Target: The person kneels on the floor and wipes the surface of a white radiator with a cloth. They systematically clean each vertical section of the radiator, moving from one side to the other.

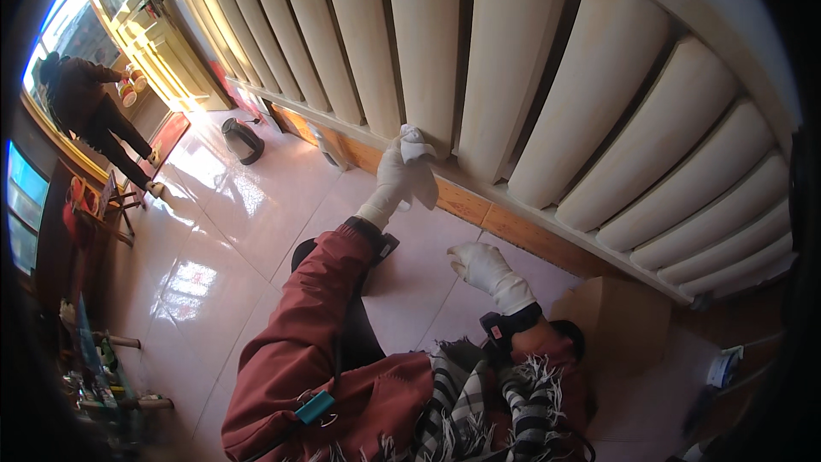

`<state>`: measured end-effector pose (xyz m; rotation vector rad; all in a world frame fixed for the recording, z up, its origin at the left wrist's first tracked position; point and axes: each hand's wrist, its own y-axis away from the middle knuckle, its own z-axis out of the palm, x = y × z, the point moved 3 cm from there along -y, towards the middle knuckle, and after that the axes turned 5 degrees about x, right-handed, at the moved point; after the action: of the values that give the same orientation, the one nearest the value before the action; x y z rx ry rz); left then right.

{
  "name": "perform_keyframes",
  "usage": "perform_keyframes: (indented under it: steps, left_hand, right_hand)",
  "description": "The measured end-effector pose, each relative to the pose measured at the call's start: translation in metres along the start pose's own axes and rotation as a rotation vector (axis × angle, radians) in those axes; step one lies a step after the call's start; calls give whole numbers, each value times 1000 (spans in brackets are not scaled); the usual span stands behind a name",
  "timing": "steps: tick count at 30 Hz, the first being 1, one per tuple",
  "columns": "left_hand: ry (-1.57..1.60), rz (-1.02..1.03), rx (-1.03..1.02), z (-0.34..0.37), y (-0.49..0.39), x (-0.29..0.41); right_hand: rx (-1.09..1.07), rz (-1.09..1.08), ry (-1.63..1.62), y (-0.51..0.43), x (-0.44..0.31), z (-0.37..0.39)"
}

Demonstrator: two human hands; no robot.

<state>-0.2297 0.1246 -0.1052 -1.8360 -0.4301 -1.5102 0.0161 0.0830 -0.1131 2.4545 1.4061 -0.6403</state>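
My left hand [391, 183], in a pale glove, grips a whitish cloth [423, 186] at the lower rail of a cream-coloured radiator [423, 45]. Part of the cloth bunches up over the fingers against the foot of one wide column, and the rest hangs below. Lower and to the right, my right hand [487, 269], also gloved, hovers over the tiled floor [417, 269] with nothing in it; its fingers are loosely bent and slightly apart. Both wrists wear black straps with small devices.
A brown cardboard box [609, 321] stands right of my right arm. An electric kettle [242, 141] sits on the floor at upper left. Beyond it, a person [90, 102] at the open door [163, 51] carries containers. A stool [118, 202] stands at far left.
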Motion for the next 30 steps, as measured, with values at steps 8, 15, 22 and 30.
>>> perform_keyframes:
  steps: [8, 15, 22, 30]
  left_hand:
    - [514, 512, -108, -10, -55, 157]
    - [140, 1056, 238, -26, -130, 311]
    - [-586, 1287, 344, -4, -180, 383]
    - [-590, 863, 48, -7, -206, 404]
  right_hand:
    - [101, -71, 2, 7, 1, -2]
    - [205, -60, -3, 22, 1, -22]
    - [203, -72, 1, 32, -1, -29]
    - [188, -124, 24, 28, -6, -25]
